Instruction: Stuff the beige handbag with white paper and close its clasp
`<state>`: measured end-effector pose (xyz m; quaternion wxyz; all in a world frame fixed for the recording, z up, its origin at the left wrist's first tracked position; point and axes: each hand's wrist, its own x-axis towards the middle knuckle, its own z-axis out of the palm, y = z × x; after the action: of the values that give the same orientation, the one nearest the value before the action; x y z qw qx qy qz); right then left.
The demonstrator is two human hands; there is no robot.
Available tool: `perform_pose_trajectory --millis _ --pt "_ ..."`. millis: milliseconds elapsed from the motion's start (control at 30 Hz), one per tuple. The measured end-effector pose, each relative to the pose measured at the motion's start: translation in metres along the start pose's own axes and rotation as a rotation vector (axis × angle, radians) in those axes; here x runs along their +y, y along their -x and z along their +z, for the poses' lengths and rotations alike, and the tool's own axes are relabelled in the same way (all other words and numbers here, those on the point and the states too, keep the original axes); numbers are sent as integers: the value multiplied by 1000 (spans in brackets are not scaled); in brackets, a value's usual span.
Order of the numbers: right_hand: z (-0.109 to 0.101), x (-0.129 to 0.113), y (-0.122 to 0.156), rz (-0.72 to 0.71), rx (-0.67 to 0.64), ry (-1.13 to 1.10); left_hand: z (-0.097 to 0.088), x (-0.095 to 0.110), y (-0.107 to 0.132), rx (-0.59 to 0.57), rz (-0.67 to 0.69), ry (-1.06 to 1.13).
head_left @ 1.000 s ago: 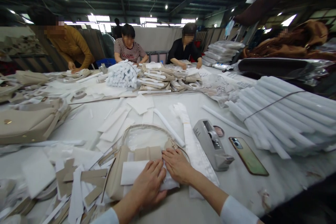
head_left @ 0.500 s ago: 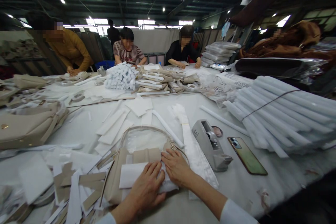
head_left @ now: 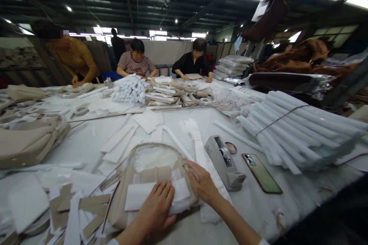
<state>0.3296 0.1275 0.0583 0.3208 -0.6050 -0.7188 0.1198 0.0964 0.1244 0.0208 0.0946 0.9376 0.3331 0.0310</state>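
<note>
A beige handbag (head_left: 117, 199) lies flat in front of me, its strap (head_left: 153, 146) arched away from me. Across it is a white padding sheet (head_left: 140, 195), with clear plastic around its right part. My left hand (head_left: 158, 203) rests flat on the sheet, fingers stretched out and holding nothing. At the bag's right edge is my right hand (head_left: 204, 183), its fingers extended beside the metal strap fitting (head_left: 184, 162). Whether those fingertips press on the bag's side is hard to see. Beige and white strips (head_left: 93, 203) are heaped left of the bag.
Right of my hands stand a grey tape dispenser (head_left: 225, 164) and a phone (head_left: 261, 173). A bundle of white foam rods (head_left: 299, 126) lies beyond. More beige bags (head_left: 27, 138) are at left. Co-workers (head_left: 136, 61) work across the table.
My right hand has slid off the padding sheet to the bag's right edge, uncovering the sheet's right part. My left hand stays on the sheet. The view has tilted up slightly.
</note>
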Motion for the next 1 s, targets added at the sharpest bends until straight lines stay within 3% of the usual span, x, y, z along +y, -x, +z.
perform_pose_trajectory --millis 100,167,333,533,633,767,867,1000 --pt "-35 7 9 180 246 9 1 0 0 -5 -5 22" --pt "-44 4 15 152 250 29 1 1 0 -7 -11 32" --pt "-24 -14 27 -1 123 -22 2 -1 1 4 -15 42" --pt "-23 -12 30 143 146 -33 4 -6 1 20 13 75" --pt "-13 -18 25 31 37 -35 6 -6 2 29 8 81" --pt "16 -33 12 -177 -228 26 3 -5 2 31 26 73" --pt "30 -38 3 -153 -394 163 -3 -3 2 34 47 65" --pt "33 -39 -3 -87 -462 288 -7 -1 3 44 48 58"
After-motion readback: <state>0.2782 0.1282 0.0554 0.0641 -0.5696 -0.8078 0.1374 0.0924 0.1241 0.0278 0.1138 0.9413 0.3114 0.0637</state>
